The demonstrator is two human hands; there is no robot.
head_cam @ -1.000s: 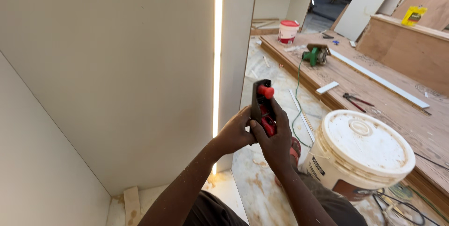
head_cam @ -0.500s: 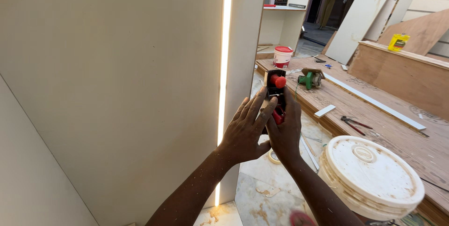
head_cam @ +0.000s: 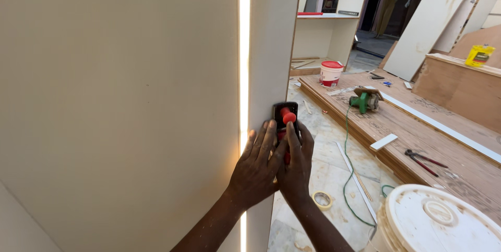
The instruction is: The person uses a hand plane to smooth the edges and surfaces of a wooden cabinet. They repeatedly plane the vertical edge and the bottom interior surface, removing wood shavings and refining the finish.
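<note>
A small black hand plane with a red knob (head_cam: 286,116) sits against the front edge of a tall cream-white panel (head_cam: 274,48). My right hand (head_cam: 295,166) grips the plane from behind, fingers wrapped around its body. My left hand (head_cam: 257,168) lies flat with fingers spread on the panel face right beside the plane, its fingertips touching the tool's side. A lit vertical light strip (head_cam: 243,54) runs down the panel just left of my hands.
A white lidded bucket (head_cam: 438,220) stands at lower right. Long wooden boards (head_cam: 417,132) lie on the floor with a green power tool (head_cam: 364,100), its green cord, pliers (head_cam: 424,159) and a red-lidded tub (head_cam: 331,73). A tape roll (head_cam: 322,199) lies on the floor.
Both hands have carried the plane up along the panel edge. My left hand has opened from the tool and now lies flat on the panel. The view has tilted upward.
</note>
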